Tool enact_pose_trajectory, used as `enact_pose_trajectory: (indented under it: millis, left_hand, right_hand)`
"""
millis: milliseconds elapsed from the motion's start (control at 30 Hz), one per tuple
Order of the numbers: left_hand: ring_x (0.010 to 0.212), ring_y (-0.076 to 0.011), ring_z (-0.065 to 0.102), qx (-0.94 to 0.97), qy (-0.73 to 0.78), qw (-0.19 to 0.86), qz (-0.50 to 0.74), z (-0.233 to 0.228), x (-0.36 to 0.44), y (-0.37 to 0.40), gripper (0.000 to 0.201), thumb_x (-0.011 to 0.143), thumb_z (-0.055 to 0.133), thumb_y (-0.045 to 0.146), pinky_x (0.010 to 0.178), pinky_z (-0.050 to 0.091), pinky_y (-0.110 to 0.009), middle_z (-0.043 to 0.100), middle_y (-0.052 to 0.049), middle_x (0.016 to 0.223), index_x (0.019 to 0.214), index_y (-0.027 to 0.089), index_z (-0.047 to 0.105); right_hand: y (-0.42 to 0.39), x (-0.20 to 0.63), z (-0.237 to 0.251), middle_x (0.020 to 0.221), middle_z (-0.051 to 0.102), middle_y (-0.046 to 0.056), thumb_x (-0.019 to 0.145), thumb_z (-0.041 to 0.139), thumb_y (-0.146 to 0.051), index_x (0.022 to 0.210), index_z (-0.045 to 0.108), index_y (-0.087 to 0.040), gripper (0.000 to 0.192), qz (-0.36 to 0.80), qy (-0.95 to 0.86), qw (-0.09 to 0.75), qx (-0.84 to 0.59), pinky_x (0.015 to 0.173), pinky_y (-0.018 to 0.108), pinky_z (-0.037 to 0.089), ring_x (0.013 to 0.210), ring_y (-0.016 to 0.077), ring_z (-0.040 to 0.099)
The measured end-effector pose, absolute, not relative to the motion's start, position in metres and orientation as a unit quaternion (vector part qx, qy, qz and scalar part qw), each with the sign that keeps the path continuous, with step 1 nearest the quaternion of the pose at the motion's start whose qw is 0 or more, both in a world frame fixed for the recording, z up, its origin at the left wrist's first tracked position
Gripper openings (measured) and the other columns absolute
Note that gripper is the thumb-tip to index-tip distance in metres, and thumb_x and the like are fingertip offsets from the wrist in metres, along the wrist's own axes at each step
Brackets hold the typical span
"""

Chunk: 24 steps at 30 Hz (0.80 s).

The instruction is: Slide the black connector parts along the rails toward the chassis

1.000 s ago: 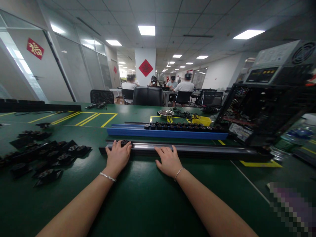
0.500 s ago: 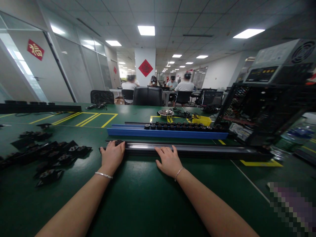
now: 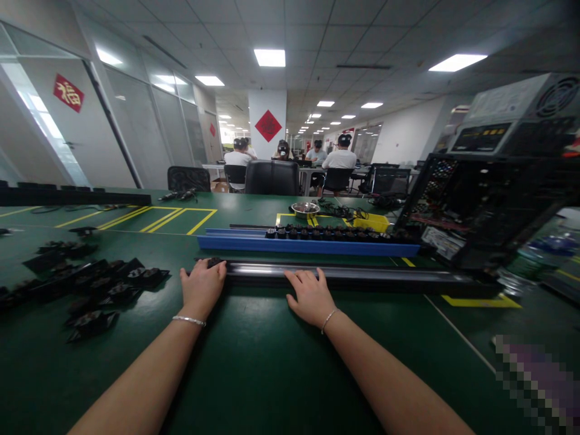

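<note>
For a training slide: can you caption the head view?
Left hand at the end of a long black rail, right hand resting on it, on a green table.

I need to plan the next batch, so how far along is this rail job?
Done: the blue rail behind carries a row of black sockets along most of its length. In hand: the left hand presses one black socket at the left end of the dark rail, and the right hand rests on it. Left: the remainder of that rail is bare, and a pile of loose sockets waits at left.
</note>
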<state>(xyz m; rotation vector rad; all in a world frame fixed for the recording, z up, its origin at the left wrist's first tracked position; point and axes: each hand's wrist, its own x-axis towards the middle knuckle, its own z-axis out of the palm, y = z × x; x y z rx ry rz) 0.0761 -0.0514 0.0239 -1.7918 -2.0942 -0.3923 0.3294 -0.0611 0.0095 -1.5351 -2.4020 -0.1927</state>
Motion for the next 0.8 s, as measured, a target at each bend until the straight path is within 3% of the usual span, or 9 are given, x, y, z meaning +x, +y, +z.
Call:
enact_pose_trajectory:
  millis: [200, 367, 500, 800]
  left_hand:
    - [0.11, -0.0286, 0.05, -0.612, -0.76, 0.163, -0.145, 0.024, 0.068, -0.05, 0.044, 0.091, 0.024, 0.032, 0.092, 0.031, -0.059, 0.059, -0.012, 0.117, 0.101, 0.027, 0.067]
    - [0.098, -0.0264, 0.056, -0.591, -0.772, 0.173, -0.157, 0.018, 0.059, -0.043, 0.048, 0.09, 0.024, 0.036, 0.083, 0.041, -0.041, 0.06, -0.013, 0.112, 0.094, 0.019, 0.069]
    - [0.089, -0.0239, 0.058, -0.593, -0.767, 0.191, -0.152, 0.015, 0.051, -0.039, 0.052, 0.089, 0.023, 0.038, 0.075, 0.042, -0.032, 0.063, -0.013, 0.101, 0.09, 0.015, 0.069]
    - [0.082, -0.0234, 0.058, -0.585, -0.77, 0.181, -0.177, 0.013, 0.039, -0.035, 0.058, 0.09, 0.018, 0.038, 0.069, 0.042, -0.031, 0.063, -0.015, 0.094, 0.086, 0.014, 0.07]
  right_hand:
    - [-0.061, 0.329, 0.01, 0.123, 0.054, 0.009, 0.081, 0.046, -0.039, 0.133, 0.039, -0.025, 0.054, -0.063, -0.833, 0.141, -0.532, 0.105, 0.05, 0.012, 0.113, 0.0231, 0.044]
    - [-0.061, 0.329, 0.009, 0.122, 0.054, 0.009, 0.081, 0.045, -0.038, 0.132, 0.04, -0.025, 0.053, -0.059, -0.832, 0.151, -0.53, 0.105, 0.051, 0.012, 0.113, 0.0235, 0.044]
    - [-0.061, 0.329, 0.008, 0.122, 0.054, 0.009, 0.081, 0.045, -0.038, 0.132, 0.04, -0.025, 0.053, -0.064, -0.833, 0.149, -0.53, 0.104, 0.052, 0.012, 0.113, 0.0237, 0.044]
    - [-0.061, 0.329, 0.008, 0.123, 0.054, 0.009, 0.082, 0.045, -0.039, 0.133, 0.039, -0.026, 0.053, -0.071, -0.831, 0.141, -0.533, 0.105, 0.051, 0.012, 0.112, 0.0234, 0.044]
